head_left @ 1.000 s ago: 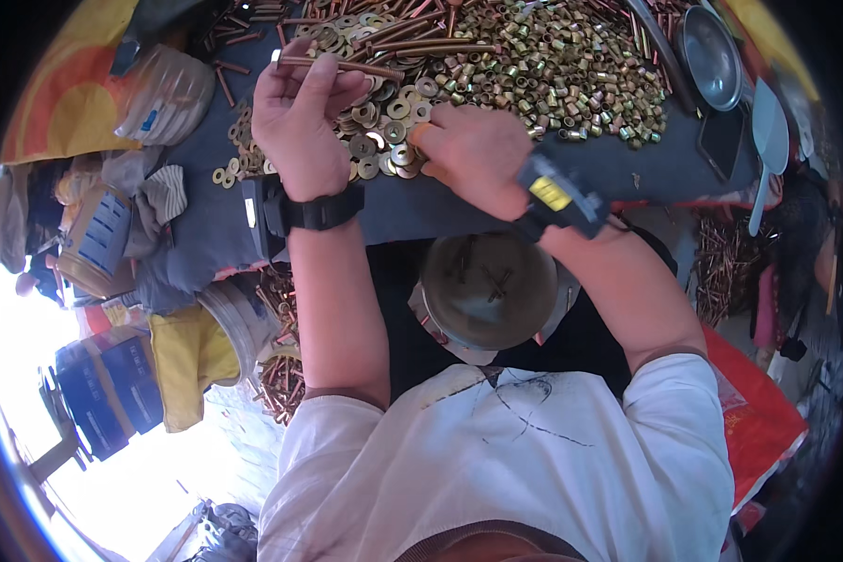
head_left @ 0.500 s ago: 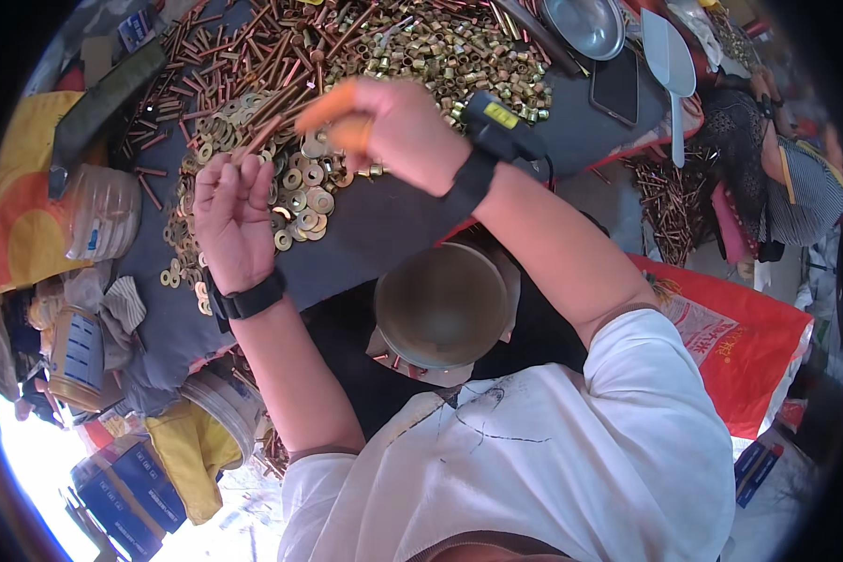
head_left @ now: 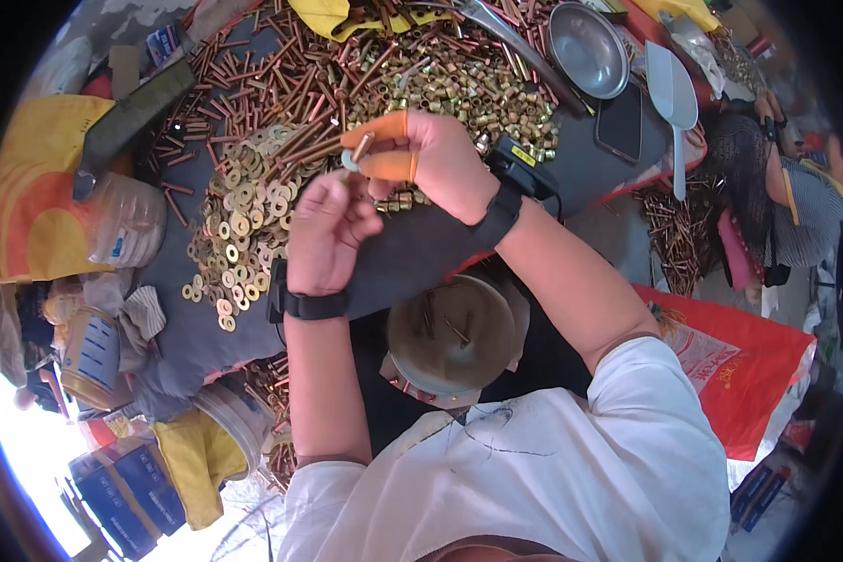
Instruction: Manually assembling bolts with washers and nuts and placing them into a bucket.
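My right hand (head_left: 445, 169), with orange finger covers on thumb and forefinger, pinches a thin copper-coloured bolt (head_left: 363, 147). A pale washer (head_left: 349, 160) sits at the bolt, by the fingertips. Just below and to the left, my left hand (head_left: 326, 234) has its fingers curled in, the tips close to the washer; what they hold, if anything, is hidden. Flat brassy washers (head_left: 244, 197) lie heaped left of my hands. Beyond spread a pile of copper-coloured bolts (head_left: 281, 70) and a pile of short metal sleeves (head_left: 459, 89).
Below the table edge stands a round bucket (head_left: 407, 361) with a few bolts inside. A metal bowl (head_left: 590, 51), a phone (head_left: 618, 126) and a white scoop (head_left: 672, 89) lie at the right. A clear plastic tub (head_left: 131, 220) stands left, a red bag (head_left: 721, 365) lower right.
My left hand has moved right, up to my right hand. The right hand has shifted slightly right and now shows a bolt and washer. Bolts are visible in the bucket, where none showed before.
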{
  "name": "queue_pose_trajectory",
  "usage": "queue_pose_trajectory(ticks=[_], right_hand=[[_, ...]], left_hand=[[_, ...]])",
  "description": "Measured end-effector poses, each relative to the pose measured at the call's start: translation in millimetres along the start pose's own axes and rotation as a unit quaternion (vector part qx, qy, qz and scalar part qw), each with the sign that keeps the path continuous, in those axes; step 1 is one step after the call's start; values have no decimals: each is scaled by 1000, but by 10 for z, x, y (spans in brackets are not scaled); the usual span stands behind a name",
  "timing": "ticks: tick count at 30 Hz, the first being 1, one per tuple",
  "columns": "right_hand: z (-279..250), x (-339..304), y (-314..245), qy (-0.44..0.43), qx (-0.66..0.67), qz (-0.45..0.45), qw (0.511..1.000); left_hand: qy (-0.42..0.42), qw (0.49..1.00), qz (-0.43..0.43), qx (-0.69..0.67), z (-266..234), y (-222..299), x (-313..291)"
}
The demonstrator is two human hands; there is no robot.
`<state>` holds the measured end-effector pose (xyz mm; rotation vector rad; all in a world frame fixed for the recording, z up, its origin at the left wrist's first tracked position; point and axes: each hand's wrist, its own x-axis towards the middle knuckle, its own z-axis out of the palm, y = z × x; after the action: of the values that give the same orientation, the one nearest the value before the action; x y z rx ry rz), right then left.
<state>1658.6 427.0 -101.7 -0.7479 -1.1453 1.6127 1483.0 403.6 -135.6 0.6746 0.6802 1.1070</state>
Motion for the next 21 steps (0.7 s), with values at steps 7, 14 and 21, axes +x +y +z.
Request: queue_pose_trajectory(ticks=[7, 14, 21], right_hand=[[-571, 76, -298, 173, -591, -152, 773], [-1609, 265, -155, 362, -758, -207, 501], [-1307, 147, -502, 283, -791, -12, 542]], left_hand=[[24, 998, 4, -65, -21, 46, -12], [44, 999, 9, -15, -25, 65, -24], [52, 998, 14, -21, -53, 103, -53]])
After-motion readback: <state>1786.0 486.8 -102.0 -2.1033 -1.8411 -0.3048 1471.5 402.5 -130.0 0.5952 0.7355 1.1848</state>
